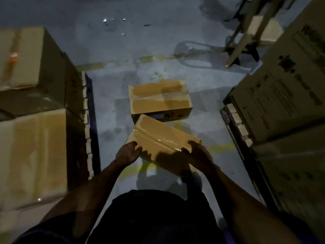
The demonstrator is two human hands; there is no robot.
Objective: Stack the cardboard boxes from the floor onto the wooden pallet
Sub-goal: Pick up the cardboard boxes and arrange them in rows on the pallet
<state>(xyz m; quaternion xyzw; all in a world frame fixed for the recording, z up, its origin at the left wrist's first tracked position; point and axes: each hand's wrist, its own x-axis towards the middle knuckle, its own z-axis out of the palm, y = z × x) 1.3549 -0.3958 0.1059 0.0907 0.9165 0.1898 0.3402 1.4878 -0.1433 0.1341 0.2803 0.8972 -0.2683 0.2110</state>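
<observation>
At lower centre of the frame, the left hand (128,153) and the right hand (197,153) grip opposite ends of a taped cardboard box (162,138), fingers curled over its edges; the box sits tilted above the floor (112,50). A second box (159,100) lies on the floor just beyond it. Stacked boxes (33,152) on a pallet edge (87,138) fill the left of the frame. Risk: glossy tape may let the fingers slip, and the tilt could drop a corner onto the second box.
</observation>
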